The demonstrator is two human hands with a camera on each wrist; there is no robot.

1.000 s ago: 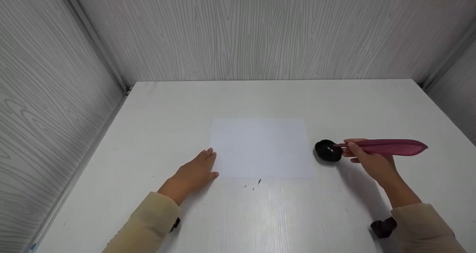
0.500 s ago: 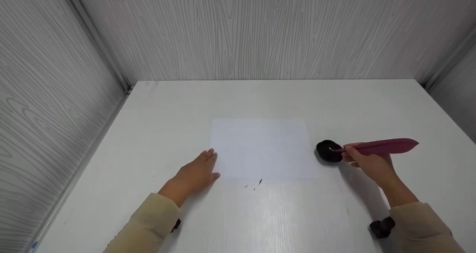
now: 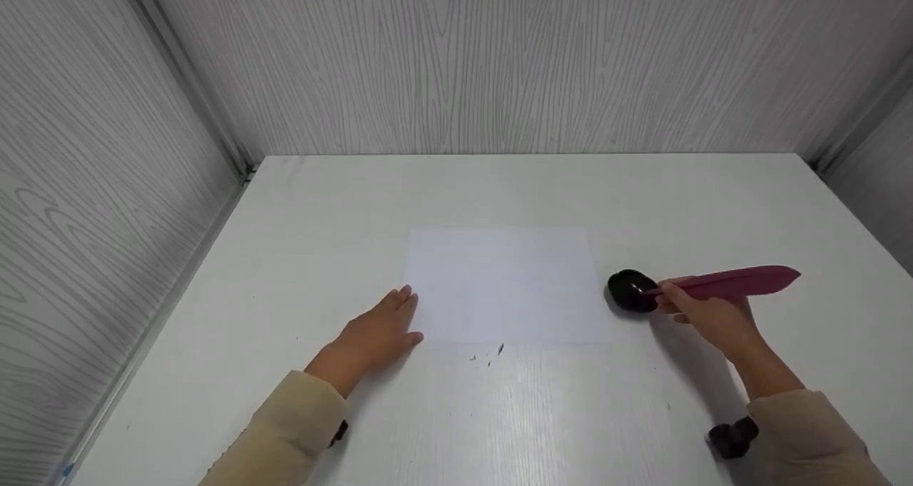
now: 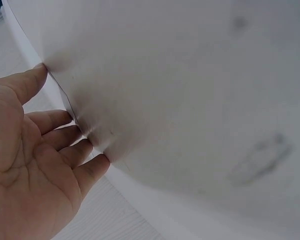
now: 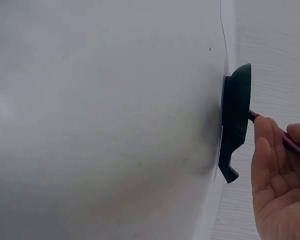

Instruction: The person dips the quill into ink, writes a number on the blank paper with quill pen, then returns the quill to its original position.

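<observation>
One dark red feather pen lies tilted at the right of the frame, its plume toward the right edge and its thin end at the right side of a black dish. Whether the tip is wet or touches the bottom cannot be seen; in the right-wrist view the dish's rim hides it. The right hand pinches the shaft between thumb and fingers, close to the dish. A light pinch and a slightly steeper shaft would likely suit this best, lowering the tip without leaning on the rim, since nothing visible steadies the dish; a brush against the rim should shed any drops.

Left of the dish, in the middle of the frame, lies a white sheet. At its left edge, the left hand rests with fingers extended, gripping nothing; gentle, flat pressure there should keep the sheet from sliding. Dark specks dot the white tabletop below the sheet.
</observation>
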